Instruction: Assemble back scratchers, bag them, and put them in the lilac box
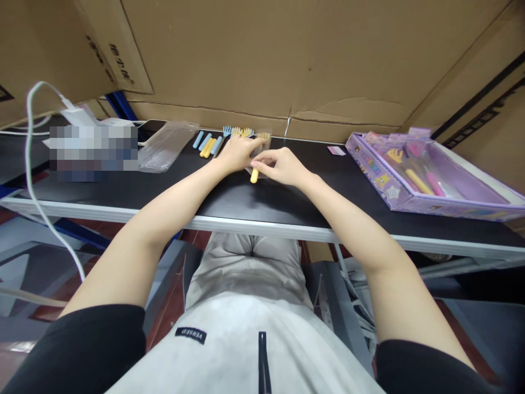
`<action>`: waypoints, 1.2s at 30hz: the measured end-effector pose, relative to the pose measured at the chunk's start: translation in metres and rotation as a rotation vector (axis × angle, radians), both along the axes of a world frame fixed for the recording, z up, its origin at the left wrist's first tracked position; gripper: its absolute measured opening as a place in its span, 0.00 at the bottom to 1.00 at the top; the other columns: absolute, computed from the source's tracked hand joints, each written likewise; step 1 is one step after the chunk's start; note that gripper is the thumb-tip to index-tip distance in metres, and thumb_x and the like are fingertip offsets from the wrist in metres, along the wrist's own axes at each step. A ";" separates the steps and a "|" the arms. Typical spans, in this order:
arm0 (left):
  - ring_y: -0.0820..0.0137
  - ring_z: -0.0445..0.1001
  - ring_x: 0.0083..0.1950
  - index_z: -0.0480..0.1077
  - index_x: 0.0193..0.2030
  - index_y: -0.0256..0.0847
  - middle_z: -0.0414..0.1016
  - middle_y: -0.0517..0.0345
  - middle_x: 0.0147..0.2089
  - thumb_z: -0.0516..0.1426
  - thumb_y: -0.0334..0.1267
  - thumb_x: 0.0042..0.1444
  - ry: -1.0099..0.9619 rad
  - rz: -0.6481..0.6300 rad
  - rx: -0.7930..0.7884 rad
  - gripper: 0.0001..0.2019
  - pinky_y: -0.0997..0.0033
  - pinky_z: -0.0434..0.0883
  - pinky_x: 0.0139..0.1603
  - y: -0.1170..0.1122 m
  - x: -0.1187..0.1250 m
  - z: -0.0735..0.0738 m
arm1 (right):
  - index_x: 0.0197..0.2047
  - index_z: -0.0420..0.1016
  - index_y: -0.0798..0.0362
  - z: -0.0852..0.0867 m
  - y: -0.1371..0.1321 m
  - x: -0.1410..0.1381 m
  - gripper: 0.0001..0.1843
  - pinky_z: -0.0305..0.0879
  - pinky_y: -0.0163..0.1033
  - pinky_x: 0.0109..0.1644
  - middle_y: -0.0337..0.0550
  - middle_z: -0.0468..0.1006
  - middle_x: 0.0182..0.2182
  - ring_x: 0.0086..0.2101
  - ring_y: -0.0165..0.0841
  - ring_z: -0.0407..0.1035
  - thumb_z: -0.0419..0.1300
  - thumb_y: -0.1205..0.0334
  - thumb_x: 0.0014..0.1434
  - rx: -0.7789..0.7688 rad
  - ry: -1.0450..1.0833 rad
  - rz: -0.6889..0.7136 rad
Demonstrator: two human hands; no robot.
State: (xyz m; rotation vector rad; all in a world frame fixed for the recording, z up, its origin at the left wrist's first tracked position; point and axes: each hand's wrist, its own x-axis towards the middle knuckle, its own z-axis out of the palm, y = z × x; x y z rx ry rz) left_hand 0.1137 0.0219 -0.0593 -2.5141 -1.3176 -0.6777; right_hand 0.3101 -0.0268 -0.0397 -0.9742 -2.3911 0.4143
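Both hands meet at the middle of the black table (123,189). My left hand (238,153) lies curled over a small clear bag (262,143) with a yellow comb in it. My right hand (281,165) pinches the near end of the same bag, where a yellow handle (255,175) sticks out below the fingers. Just beyond the hands lie several small blue and yellow combs (209,144) in a row.
A stack of clear plastic bags (166,145) lies left of the combs. A purple toy box (422,172) with combs and accessories sits at the right. A white charger and cable (74,114) are at the far left. Cardboard sheets wall the back.
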 end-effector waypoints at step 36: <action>0.54 0.83 0.63 0.86 0.58 0.35 0.85 0.41 0.64 0.60 0.42 0.65 0.014 -0.251 -0.315 0.21 0.59 0.74 0.70 0.012 -0.010 -0.003 | 0.79 0.73 0.52 0.024 0.017 0.035 0.30 0.66 0.46 0.77 0.49 0.73 0.74 0.73 0.47 0.70 0.59 0.54 0.79 -0.168 -0.714 -0.353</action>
